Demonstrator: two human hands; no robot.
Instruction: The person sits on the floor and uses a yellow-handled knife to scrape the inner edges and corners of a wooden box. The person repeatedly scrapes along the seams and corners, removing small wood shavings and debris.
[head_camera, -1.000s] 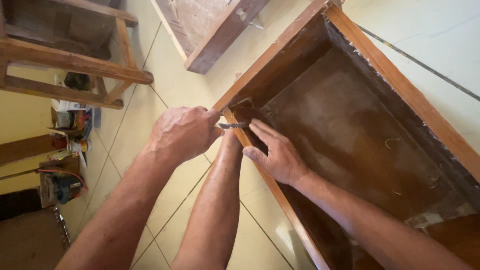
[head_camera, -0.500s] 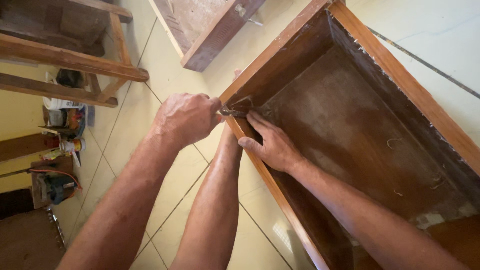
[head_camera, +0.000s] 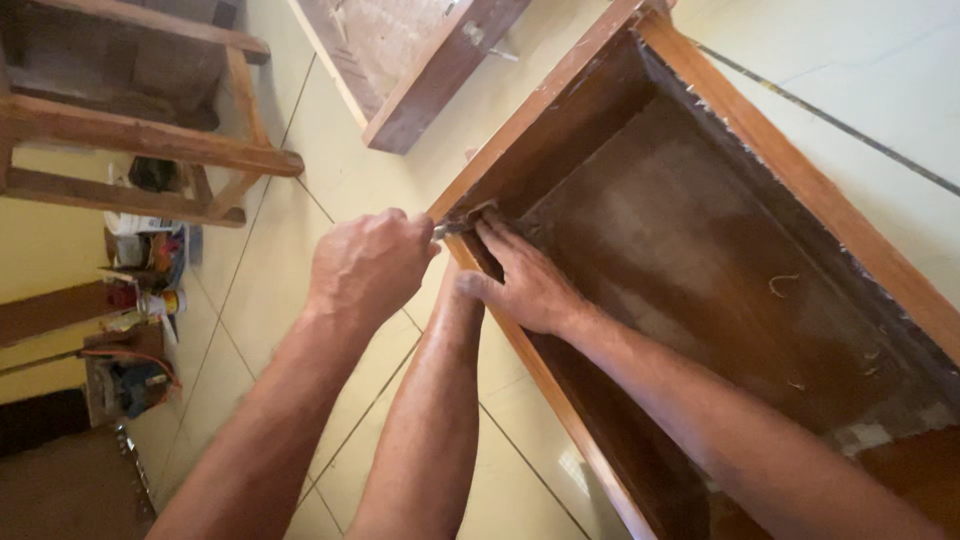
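A large open wooden box frame (head_camera: 560, 100) with a dark back panel (head_camera: 700, 250) lies on the tiled floor. My left hand (head_camera: 368, 268) is a fist closed on a small metal tool (head_camera: 455, 226), whose tip meets the frame's near rail at its inner edge. My right hand (head_camera: 528, 286) lies flat inside the frame, fingers together and pointing at the tool tip, thumb over the rail. Between my arms lies a third bare limb (head_camera: 430, 410); its end is hidden under the hands.
A wooden bench or stool frame (head_camera: 150, 140) stands at the upper left. A separate wooden panel (head_camera: 420, 60) lies on the yellow tiles above the hands. Small tins and a power tool (head_camera: 135, 385) sit at the left edge.
My right hand has slid up along the rail toward the tool tip and now lies close beside the left fist. The left hand has kept its grip on the tool.
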